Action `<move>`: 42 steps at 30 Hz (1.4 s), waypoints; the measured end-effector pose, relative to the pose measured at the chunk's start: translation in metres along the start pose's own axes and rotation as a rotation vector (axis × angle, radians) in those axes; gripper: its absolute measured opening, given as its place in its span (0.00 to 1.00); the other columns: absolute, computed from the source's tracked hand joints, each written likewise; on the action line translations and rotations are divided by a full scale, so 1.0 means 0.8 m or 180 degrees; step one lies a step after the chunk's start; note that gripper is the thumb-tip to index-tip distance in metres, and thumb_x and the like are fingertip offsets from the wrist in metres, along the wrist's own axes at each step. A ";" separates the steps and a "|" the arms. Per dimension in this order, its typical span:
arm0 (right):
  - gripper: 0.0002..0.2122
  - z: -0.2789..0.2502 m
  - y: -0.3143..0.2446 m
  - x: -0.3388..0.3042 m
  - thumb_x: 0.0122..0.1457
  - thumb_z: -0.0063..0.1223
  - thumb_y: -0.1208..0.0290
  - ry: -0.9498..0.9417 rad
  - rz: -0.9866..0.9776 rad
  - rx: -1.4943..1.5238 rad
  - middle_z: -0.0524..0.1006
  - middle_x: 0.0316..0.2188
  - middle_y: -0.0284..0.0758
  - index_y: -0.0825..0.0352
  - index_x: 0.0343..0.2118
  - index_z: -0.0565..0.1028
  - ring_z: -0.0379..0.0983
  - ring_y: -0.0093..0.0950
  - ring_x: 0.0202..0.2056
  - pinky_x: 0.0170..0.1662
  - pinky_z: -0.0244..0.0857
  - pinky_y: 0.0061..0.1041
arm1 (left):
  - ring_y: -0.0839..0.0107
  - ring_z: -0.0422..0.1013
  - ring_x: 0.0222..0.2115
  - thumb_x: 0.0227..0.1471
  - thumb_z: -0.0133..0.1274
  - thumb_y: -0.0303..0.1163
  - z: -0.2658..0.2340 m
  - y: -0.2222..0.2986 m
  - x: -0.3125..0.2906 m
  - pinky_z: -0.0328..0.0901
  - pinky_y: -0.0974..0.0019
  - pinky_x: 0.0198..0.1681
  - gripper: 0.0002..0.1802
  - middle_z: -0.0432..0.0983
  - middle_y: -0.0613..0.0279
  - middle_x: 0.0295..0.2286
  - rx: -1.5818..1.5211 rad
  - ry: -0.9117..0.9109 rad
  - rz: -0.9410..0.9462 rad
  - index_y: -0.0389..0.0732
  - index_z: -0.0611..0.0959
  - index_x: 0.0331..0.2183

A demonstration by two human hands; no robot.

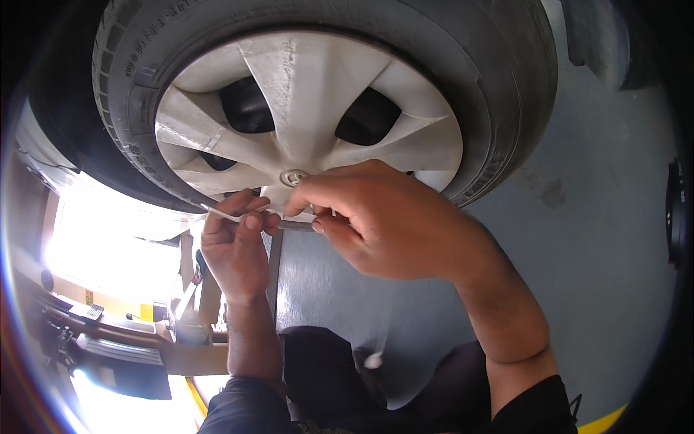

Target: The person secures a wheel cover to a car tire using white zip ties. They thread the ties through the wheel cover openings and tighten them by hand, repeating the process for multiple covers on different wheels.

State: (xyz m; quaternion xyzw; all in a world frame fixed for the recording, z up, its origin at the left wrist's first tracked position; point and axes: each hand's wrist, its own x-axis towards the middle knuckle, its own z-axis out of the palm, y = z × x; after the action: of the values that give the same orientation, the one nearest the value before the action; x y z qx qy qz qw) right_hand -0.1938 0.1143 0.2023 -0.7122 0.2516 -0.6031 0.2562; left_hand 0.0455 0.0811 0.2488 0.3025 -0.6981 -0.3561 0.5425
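Note:
Pinched between the thumb and fingers of my left hand (242, 246) is a thin white strip (223, 213), its free end pointing up and to the left. What it is made of I cannot make out. My right hand (390, 217) reaches across from the right, close beside the left fingertips. Its index finger and thumb are apart, with nothing visible between them; the other fingers are partly hidden. Both hands are in front of the lower part of a silvery wheel cover (293, 94) with broad spokes and a round centre emblem (293, 178). A black tyre (499, 94) surrounds the cover.
Grey floor (593, 239) extends below and right of the wheel. At the lower left are a dark box-like object (126, 369) and other equipment against bright light. A yellow edge (603, 422) shows at the lower right. My dark-clothed legs (322, 369) are beneath my arms.

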 end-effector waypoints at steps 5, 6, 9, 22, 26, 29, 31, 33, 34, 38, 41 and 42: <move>0.15 -0.008 -0.028 -0.002 0.60 0.56 0.84 0.0139 0.0261 0.0132 0.79 0.26 0.38 0.68 0.50 0.79 0.76 0.30 0.25 0.31 0.67 0.29 | 0.67 0.82 0.34 0.60 0.63 0.22 -0.003 0.038 0.022 0.74 0.69 0.36 0.15 0.81 0.57 0.36 -0.0743 -0.0089 -0.0561 0.33 0.79 0.48; 0.16 -0.006 -0.035 -0.003 0.60 0.56 0.85 0.0082 0.0457 0.0164 0.79 0.27 0.36 0.69 0.51 0.78 0.75 0.28 0.25 0.31 0.68 0.27 | 0.68 0.82 0.35 0.60 0.62 0.22 -0.001 0.043 0.027 0.74 0.69 0.36 0.15 0.81 0.57 0.36 -0.0710 -0.0179 -0.0583 0.33 0.79 0.48; 0.18 0.006 -0.046 0.005 0.64 0.53 0.84 -0.0057 0.1149 0.0751 0.79 0.29 0.33 0.71 0.57 0.76 0.75 0.20 0.28 0.32 0.68 0.21 | 0.70 0.81 0.37 0.61 0.61 0.21 0.007 0.054 0.041 0.73 0.71 0.37 0.15 0.81 0.59 0.36 -0.0643 -0.0216 -0.0711 0.33 0.78 0.49; 0.13 0.016 -0.083 0.051 0.68 0.52 0.80 0.1176 0.1334 -0.0860 0.77 0.23 0.29 0.69 0.54 0.80 0.70 0.15 0.24 0.30 0.66 0.19 | 0.75 0.76 0.29 0.64 0.61 0.28 -0.005 0.016 0.085 0.73 0.71 0.32 0.27 0.79 0.59 0.32 -0.0707 0.0710 -0.0677 0.30 0.69 0.58; 0.13 0.021 -0.093 0.095 0.64 0.52 0.81 0.1109 0.1193 -0.1697 0.74 0.18 0.35 0.72 0.51 0.81 0.69 0.19 0.19 0.28 0.64 0.23 | 0.79 0.73 0.24 0.63 0.62 0.29 -0.011 0.009 0.101 0.69 0.74 0.25 0.28 0.78 0.62 0.27 -0.1067 0.0480 -0.0754 0.30 0.70 0.57; 0.13 0.024 -0.107 0.123 0.63 0.51 0.81 0.0886 0.1232 -0.2093 0.78 0.19 0.42 0.74 0.49 0.81 0.73 0.27 0.19 0.29 0.67 0.27 | 0.82 0.70 0.20 0.61 0.63 0.30 -0.028 0.013 0.115 0.62 0.76 0.19 0.28 0.76 0.65 0.22 -0.1154 0.0191 -0.1058 0.29 0.72 0.57; 0.14 0.029 -0.116 0.139 0.65 0.51 0.81 0.0755 0.1362 -0.2311 0.77 0.20 0.37 0.72 0.51 0.81 0.70 0.21 0.21 0.30 0.65 0.24 | 0.82 0.69 0.18 0.61 0.63 0.31 -0.034 0.016 0.117 0.59 0.76 0.17 0.27 0.75 0.67 0.21 -0.1095 0.0048 -0.1085 0.29 0.72 0.57; 0.14 0.034 -0.121 0.154 0.65 0.51 0.80 0.0622 0.1262 -0.2609 0.77 0.20 0.36 0.72 0.51 0.81 0.69 0.19 0.22 0.30 0.65 0.24 | 0.82 0.67 0.16 0.62 0.62 0.31 -0.039 0.018 0.118 0.57 0.77 0.16 0.26 0.74 0.68 0.19 -0.1341 -0.0141 -0.1109 0.29 0.73 0.56; 0.14 0.036 -0.122 0.161 0.64 0.51 0.80 0.0609 0.1373 -0.2665 0.79 0.22 0.40 0.73 0.50 0.82 0.73 0.28 0.25 0.33 0.68 0.29 | 0.82 0.67 0.15 0.62 0.61 0.31 -0.040 0.019 0.118 0.56 0.77 0.16 0.26 0.73 0.68 0.18 -0.1633 -0.0288 -0.1104 0.29 0.73 0.56; 0.12 0.050 -0.114 0.174 0.63 0.52 0.78 0.0645 0.1430 -0.2921 0.83 0.28 0.48 0.73 0.47 0.82 0.82 0.46 0.32 0.41 0.74 0.39 | 0.82 0.63 0.13 0.63 0.58 0.31 -0.036 0.017 0.119 0.54 0.76 0.14 0.21 0.73 0.66 0.17 -0.2351 -0.0569 -0.1205 0.31 0.74 0.53; 0.10 0.062 -0.098 0.169 0.63 0.55 0.77 0.0805 0.1392 -0.2814 0.84 0.29 0.47 0.71 0.45 0.81 0.83 0.47 0.34 0.42 0.75 0.41 | 0.82 0.61 0.12 0.63 0.57 0.29 -0.027 0.015 0.122 0.53 0.77 0.14 0.18 0.73 0.64 0.17 -0.2545 -0.0631 -0.1146 0.33 0.75 0.51; 0.09 0.066 -0.092 0.166 0.63 0.55 0.76 0.0871 0.1416 -0.2719 0.84 0.30 0.47 0.71 0.45 0.81 0.83 0.47 0.35 0.42 0.75 0.41 | 0.83 0.58 0.11 0.64 0.56 0.29 -0.025 0.015 0.122 0.51 0.77 0.14 0.17 0.72 0.65 0.17 -0.2572 -0.0609 -0.1126 0.34 0.75 0.52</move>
State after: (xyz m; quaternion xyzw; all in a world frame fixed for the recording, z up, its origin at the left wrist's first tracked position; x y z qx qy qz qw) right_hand -0.1189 0.0837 0.3411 -0.5970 0.6532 -0.4649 0.0288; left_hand 0.0422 0.0060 0.3148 0.1468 -0.4876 -0.7137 0.4809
